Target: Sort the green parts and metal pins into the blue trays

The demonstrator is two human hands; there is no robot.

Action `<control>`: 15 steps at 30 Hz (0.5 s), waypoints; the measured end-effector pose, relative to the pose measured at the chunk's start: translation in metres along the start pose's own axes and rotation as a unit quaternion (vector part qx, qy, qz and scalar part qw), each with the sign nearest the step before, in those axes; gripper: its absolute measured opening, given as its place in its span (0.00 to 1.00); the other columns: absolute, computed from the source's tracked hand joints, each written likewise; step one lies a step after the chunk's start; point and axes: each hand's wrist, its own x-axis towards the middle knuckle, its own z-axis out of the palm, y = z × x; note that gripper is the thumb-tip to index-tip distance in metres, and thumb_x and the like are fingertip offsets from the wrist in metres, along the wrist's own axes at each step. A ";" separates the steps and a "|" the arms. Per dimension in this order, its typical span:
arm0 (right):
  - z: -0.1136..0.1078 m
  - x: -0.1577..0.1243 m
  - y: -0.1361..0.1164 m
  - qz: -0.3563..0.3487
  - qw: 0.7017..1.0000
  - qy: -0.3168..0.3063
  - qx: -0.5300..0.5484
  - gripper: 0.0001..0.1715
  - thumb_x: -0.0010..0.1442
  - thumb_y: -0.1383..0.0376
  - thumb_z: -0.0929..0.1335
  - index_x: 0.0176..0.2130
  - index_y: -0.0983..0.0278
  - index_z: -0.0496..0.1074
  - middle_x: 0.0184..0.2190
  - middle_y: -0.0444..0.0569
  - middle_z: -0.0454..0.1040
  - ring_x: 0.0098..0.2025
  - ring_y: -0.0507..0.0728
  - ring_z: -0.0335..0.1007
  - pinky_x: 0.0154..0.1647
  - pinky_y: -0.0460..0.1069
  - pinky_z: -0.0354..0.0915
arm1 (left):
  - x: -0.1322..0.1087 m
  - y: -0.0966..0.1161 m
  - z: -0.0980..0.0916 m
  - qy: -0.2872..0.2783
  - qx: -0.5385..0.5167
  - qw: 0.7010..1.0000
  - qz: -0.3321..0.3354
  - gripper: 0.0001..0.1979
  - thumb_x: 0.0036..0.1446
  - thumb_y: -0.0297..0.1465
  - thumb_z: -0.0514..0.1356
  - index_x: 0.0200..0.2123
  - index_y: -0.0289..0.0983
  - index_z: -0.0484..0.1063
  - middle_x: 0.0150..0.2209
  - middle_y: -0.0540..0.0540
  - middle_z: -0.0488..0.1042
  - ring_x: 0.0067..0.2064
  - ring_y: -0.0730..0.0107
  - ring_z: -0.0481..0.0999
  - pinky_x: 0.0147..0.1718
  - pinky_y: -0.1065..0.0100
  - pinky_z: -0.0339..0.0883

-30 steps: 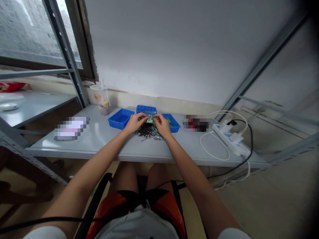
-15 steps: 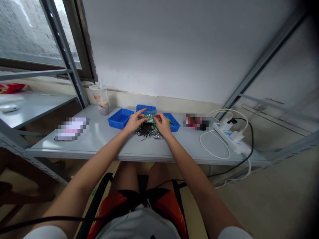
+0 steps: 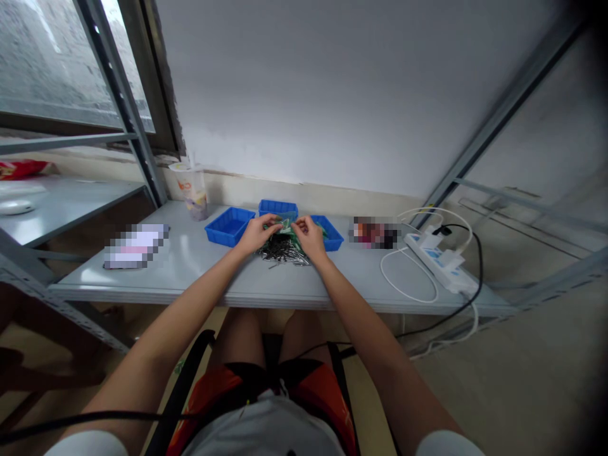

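My left hand [image 3: 259,232] and my right hand [image 3: 310,236] meet over a pile of small dark metal parts [image 3: 281,251] on the grey shelf table [image 3: 199,278]. Both pinch a small green piece [image 3: 285,226] between their fingertips, just above the pile. More green pieces lie under the hands at the pile's far side. Three blue trays stand right behind: one on the left [image 3: 228,226], one in the middle [image 3: 278,208], one on the right [image 3: 331,233], partly hidden by my right hand.
A plastic drink cup [image 3: 192,188] stands at the back left by the metal upright [image 3: 128,120]. A blurred flat item [image 3: 135,244] lies left, another [image 3: 374,232] right. A white power strip [image 3: 439,261] with white and black cables sits at the right end.
My left hand's forefinger, raised half a second ago, has come back down, and both hands pinch the green piece again. The hands stay over the pile.
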 end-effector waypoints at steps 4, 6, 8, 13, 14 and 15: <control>0.001 -0.002 -0.002 -0.006 1.000 -0.030 0.004 0.11 0.57 0.57 0.64 0.36 0.62 0.69 0.31 0.46 0.74 0.32 0.53 0.69 0.34 0.48 0.64 | -0.001 0.002 -0.001 -0.009 0.003 1.000 0.010 0.14 0.54 0.37 0.59 0.40 0.34 0.72 0.32 0.46 0.76 0.33 0.69 0.74 0.34 0.69 0.67; 0.000 -0.002 -0.004 -0.012 0.999 -0.047 0.004 0.11 0.58 0.58 0.64 0.38 0.62 0.70 0.33 0.47 0.75 0.33 0.54 0.70 0.33 0.48 0.65 | -0.001 0.002 -0.001 -0.008 0.002 1.000 0.012 0.14 0.55 0.38 0.58 0.40 0.34 0.72 0.32 0.46 0.76 0.34 0.68 0.74 0.34 0.69 0.67; 0.000 -0.003 -0.005 -0.019 0.998 -0.058 -0.002 0.12 0.58 0.59 0.64 0.40 0.62 0.70 0.35 0.48 0.75 0.33 0.54 0.70 0.32 0.48 0.65 | -0.001 0.003 -0.002 -0.007 -0.001 1.000 0.014 0.14 0.56 0.38 0.57 0.40 0.34 0.72 0.33 0.46 0.76 0.34 0.68 0.74 0.35 0.69 0.67; 0.000 -0.004 -0.009 -0.033 0.997 -0.068 -0.010 0.15 0.56 0.60 0.64 0.42 0.63 0.71 0.40 0.51 0.74 0.34 0.54 0.69 0.28 0.47 0.65 | -0.002 0.010 -0.003 -0.055 -0.016 0.998 0.037 0.14 0.57 0.39 0.56 0.39 0.34 0.72 0.38 0.44 0.76 0.39 0.66 0.74 0.41 0.66 0.67; 0.000 -0.004 -0.009 -0.030 0.997 -0.066 -0.005 0.15 0.56 0.59 0.65 0.43 0.63 0.71 0.41 0.51 0.73 0.34 0.54 0.69 0.28 0.47 0.65 | -0.002 0.011 -0.003 -0.062 -0.018 0.997 0.040 0.15 0.57 0.39 0.56 0.40 0.34 0.72 0.39 0.44 0.76 0.40 0.65 0.74 0.42 0.65 0.67; 0.000 -0.004 -0.010 -0.026 0.998 -0.064 0.000 0.16 0.56 0.59 0.65 0.43 0.63 0.71 0.41 0.51 0.73 0.34 0.54 0.69 0.27 0.47 0.65 | -0.002 0.012 -0.003 -0.066 -0.019 0.997 0.043 0.15 0.58 0.39 0.56 0.40 0.34 0.73 0.40 0.43 0.76 0.41 0.65 0.74 0.43 0.65 0.67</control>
